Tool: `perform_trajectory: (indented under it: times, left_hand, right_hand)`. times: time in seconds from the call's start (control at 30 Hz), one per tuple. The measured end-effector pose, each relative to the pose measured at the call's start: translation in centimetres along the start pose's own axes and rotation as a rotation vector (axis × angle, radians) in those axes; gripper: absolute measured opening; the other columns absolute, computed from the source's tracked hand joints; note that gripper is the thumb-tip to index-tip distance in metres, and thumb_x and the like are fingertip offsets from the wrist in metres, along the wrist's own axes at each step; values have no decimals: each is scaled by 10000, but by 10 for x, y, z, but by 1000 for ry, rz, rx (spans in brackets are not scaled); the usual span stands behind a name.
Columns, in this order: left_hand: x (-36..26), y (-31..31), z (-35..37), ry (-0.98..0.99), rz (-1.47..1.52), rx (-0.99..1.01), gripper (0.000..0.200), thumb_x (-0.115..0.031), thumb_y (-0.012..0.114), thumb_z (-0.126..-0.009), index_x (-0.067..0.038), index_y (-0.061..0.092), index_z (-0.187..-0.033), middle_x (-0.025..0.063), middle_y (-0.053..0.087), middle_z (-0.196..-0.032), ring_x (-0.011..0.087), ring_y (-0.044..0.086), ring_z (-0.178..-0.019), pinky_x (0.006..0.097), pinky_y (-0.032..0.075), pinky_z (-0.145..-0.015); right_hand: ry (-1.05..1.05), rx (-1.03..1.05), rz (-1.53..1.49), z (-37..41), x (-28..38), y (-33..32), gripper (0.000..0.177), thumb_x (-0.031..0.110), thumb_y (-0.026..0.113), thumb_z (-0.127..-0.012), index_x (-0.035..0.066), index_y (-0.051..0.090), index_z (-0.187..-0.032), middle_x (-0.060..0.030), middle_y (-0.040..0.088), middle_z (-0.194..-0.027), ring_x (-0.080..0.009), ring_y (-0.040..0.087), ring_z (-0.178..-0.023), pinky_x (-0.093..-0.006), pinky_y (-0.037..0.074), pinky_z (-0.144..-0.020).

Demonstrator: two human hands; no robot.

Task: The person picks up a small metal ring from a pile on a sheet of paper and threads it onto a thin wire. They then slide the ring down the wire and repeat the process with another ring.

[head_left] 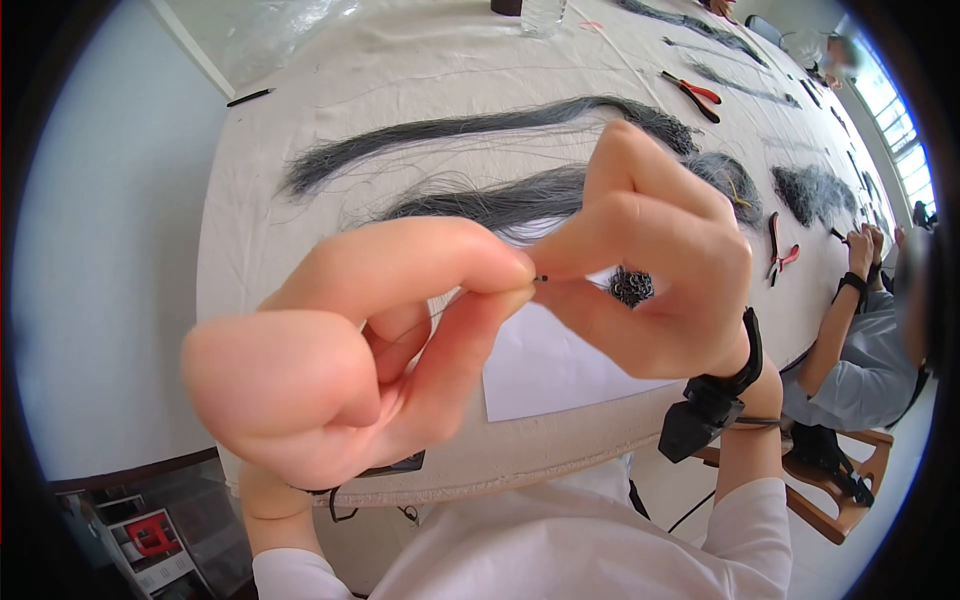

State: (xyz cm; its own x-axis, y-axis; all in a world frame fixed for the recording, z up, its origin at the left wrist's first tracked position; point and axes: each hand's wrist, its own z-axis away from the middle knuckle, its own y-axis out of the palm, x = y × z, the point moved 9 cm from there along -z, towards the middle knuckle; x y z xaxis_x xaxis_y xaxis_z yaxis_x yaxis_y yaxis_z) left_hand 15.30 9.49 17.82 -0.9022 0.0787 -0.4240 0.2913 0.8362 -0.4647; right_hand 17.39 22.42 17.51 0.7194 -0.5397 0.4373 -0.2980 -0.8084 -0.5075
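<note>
- Located: small dark piece [541, 279], betw. fingertips of L hand [340, 350] and R hand [670, 245], raised above worktop [250, 220]. Too small to ID.
- Also noted: thin dark strand [436, 319] across gap in L hand. Cannot confirm join to small dark piece.
- Handling, est.: v. light, prob. hard and smooth, so easily slipped or dropped. Rate thin dark strand as fine, springy, liable to kink if bent sharply.
- Hold, rec.: by outer sides, w/ light tip pinch; avoid tugging thin dark strand.
- Re L hand: closed to thumb-index pinch on small dark piece, remaining fingers curled in.
- Re R hand: thumb and index brought in on same piece, approx. closed, tips meeting L hand's; firmness of grip n/a from this view.
- Nearby: pile of dark rings [631, 287] seen past R hand; white sheet [560, 365] below; grey hank [500, 203] just beyond; pliers [780, 250] off to R.
</note>
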Motion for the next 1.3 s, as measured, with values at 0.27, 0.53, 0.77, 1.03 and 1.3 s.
perform_trajectory:
  times: [0.27, 0.53, 0.77, 1.03, 1.3]
  left_hand:
    - [-3, 2, 4, -55, -94, -39, 507, 198, 599, -787, -74, 194, -926, 299, 609, -967, 181, 644, -740, 214, 521, -656]
    - [-11, 13, 6, -149, -285, -52, 538, 187, 644, -769, -66, 198, -931, 280, 620, -956, 177, 642, -729, 226, 529, -620]
    - [-22, 15, 10, -106, -292, -4, 523, 181, 648, -770, -58, 215, -940, 272, 627, -943, 170, 639, -706, 221, 520, -597]
    - [-17, 0, 9, -65, -323, 19, 507, 174, 652, -772, -49, 233, -949, 264, 635, -929, 162, 635, -679, 216, 510, -570]
    - [-15, 8, -2, -32, -350, 47, 491, 168, 656, -774, -40, 252, -959, 255, 644, -914, 154, 631, -653, 211, 500, -544]
  right_hand:
    - [-364, -139, 324, 15, 48, 6, 341, 35, 733, -435, 62, 702, -774, 25, 344, -597, -125, 299, -480, -254, 192, -424]
    - [-245, -76, 546, 1, 59, -8, 376, 95, 801, -480, 52, 680, -834, 41, 373, -557, -121, 293, -468, -254, 189, -421]
    - [-212, -105, 228, -1, 27, -18, 274, -120, 735, -617, -2, 664, -855, -53, 630, -684, -109, 384, -491, -239, 242, -423]
    - [-110, -5, 56, 2, 10, 2, 257, -93, 728, -571, 13, 661, -795, -16, 525, -587, -113, 367, -465, -247, 239, -407]
    - [-286, -15, 279, 14, 37, 8, 254, 5, 747, -544, 27, 661, -782, 14, 382, -530, -136, 358, -435, -272, 261, -401]
